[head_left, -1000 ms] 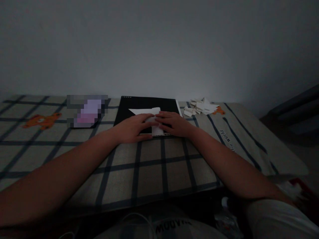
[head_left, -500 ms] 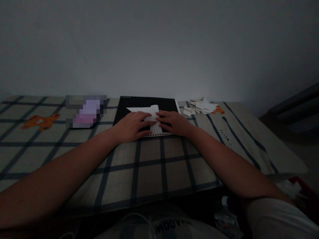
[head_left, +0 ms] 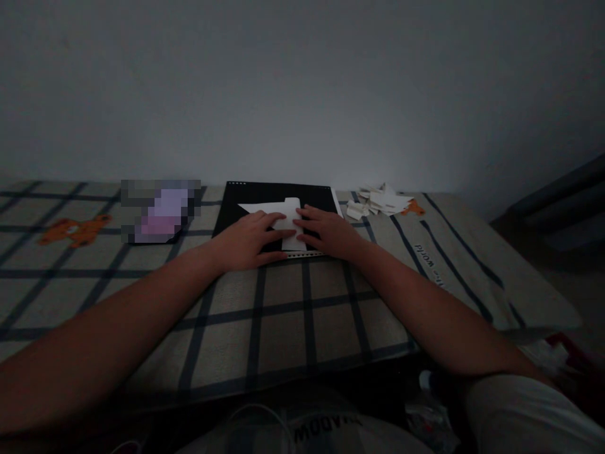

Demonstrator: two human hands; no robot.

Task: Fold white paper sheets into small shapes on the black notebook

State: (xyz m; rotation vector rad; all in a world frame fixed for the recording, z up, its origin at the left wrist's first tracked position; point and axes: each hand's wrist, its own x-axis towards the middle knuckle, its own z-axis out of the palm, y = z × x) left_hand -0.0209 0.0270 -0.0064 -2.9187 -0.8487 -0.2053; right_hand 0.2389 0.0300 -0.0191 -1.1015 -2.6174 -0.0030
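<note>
Since the first frame, the near end of the white paper has shifted inward from the notebook's near edge, baring more of the holes there, and its fold looks flatter. Your paper lies on the black notebook, toward the far edge of the desk and around the middle of its length.

Neither grip is clenched: your left hand rests with its fingers spread over the paper's left part, and your right hand reaches in from the other side, fingertips on the folded strip. How hard you press, I cannot tell.

Uneven pressure looks like the main risk — if one hand pushes harder, the strip could skew and the crease would set crooked. Lift both hands too early and the fold may spring up. The smooth cover might also let the sheet slide, and a crease pressed over the holes could come out bumpy. Swing your right hand wide and you might scatter the paper scraps near the desk's far edge — light pieces, easily knocked.
</note>
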